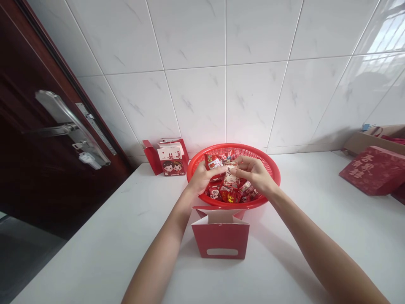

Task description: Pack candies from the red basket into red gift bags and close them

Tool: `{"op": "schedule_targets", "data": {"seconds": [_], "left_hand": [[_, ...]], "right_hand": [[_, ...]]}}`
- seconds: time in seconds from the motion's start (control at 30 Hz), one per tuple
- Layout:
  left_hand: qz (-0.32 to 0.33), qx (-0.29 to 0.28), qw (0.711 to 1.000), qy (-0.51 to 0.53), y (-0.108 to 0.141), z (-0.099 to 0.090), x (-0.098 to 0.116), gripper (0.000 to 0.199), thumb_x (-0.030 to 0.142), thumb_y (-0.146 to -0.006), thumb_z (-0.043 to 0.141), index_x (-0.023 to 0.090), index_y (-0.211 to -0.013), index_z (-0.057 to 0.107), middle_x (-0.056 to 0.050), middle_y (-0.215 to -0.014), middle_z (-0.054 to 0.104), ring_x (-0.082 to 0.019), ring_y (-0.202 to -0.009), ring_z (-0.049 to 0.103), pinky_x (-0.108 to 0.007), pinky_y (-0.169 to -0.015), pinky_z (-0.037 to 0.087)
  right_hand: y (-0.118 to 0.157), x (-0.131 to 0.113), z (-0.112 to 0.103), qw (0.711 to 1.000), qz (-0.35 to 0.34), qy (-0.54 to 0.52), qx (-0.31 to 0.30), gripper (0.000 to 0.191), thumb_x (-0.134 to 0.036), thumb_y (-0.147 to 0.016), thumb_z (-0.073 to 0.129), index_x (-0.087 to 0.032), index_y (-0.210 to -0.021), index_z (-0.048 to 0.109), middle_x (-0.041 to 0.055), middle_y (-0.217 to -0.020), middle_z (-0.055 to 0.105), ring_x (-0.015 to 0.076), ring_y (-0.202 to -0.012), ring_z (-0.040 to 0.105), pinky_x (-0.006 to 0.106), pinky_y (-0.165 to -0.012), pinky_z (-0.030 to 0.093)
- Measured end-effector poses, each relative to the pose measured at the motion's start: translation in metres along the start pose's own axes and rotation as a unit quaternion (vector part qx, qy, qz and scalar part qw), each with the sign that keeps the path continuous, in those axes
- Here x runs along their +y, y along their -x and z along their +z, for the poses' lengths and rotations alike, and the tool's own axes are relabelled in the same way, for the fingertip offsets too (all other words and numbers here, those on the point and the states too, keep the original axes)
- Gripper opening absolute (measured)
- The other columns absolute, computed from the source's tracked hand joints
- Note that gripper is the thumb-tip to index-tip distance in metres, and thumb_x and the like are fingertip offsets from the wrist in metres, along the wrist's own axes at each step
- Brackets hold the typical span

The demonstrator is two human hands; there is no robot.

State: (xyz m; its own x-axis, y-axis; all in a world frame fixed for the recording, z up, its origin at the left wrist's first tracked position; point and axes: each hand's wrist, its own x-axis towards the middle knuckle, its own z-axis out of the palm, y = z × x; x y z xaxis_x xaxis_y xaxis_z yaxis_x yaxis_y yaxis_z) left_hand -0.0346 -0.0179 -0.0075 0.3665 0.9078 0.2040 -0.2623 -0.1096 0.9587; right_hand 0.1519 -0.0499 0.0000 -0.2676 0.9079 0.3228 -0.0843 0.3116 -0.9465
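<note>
A round red plastic basket (274, 171) stands against the tiled wall, filled with wrapped candies (232, 196) in red, white and gold. Over the candies, my left hand (205, 175) and my right hand (255, 173) meet at a small cream-and-red packet (231, 174). The fingertips and thumbs of both hands pinch its upper part. Directly in front of the basket, an upright red paper box (221, 238) has its top open, showing a white inside and a white oval on the front.
Red gift boxes (173, 162) with cartoon figures stand by the wall, left of the basket. At the far right are a dark red bag (373, 169) and a cardboard box (360, 141). A dark wooden door (28, 169) with a metal handle borders the white counter (126, 219).
</note>
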Motion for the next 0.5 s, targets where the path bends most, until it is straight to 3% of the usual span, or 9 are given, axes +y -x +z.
{"op": "schedule_targets", "data": {"seconds": [0.5], "left_hand": [[-0.011, 0.025, 0.999, 0.016, 0.0007, 0.0022, 0.0016, 0.032, 0.024, -0.062, 0.087, 0.018, -0.091, 0.076, -0.006, -0.091, 0.079, -0.031, -0.092, 0.075, -0.043, -0.086, 0.058]], "right_hand": [[0.0012, -0.0021, 0.0043, 1.000, 0.013, 0.019, -0.009, 0.038, -0.051, -0.079, 0.079, -0.019, -0.089, 0.061, 0.0031, -0.079, 0.070, 0.0162, -0.069, 0.065, 0.027, -0.057, 0.049]]}}
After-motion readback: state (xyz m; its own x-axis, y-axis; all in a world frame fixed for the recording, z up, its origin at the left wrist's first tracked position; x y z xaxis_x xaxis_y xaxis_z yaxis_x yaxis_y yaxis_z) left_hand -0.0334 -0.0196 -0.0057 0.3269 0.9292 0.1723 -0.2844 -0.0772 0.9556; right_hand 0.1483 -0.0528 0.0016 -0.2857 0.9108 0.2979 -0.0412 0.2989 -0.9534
